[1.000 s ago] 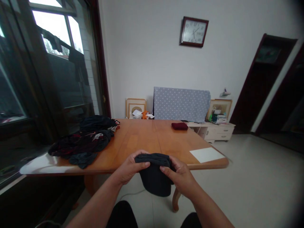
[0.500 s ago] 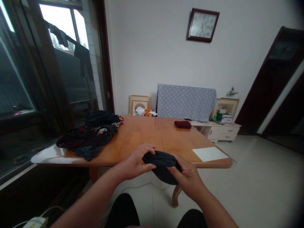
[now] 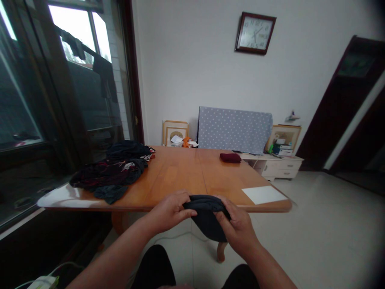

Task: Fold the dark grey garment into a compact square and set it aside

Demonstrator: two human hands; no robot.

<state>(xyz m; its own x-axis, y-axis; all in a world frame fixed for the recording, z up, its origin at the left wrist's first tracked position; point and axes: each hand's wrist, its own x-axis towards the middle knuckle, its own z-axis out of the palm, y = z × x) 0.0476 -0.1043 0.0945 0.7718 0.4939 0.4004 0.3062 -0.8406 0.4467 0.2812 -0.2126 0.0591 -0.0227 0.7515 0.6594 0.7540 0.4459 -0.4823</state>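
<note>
Dark cloth [image 3: 207, 220]: folded, held near table [image 3: 177, 172] edge
Left hand [image 3: 173, 210]: cloth's left end pinched by fingers
Right hand [image 3: 239, 222]: right end grasped

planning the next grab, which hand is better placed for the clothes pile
Probably the left hand: the clothes pile lies on its side of the table, farther from the right hand. Both hands hold the dark cloth.

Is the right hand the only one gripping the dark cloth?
No, the left hand grips the dark cloth at one side while the right hand grips it at the other.
</note>
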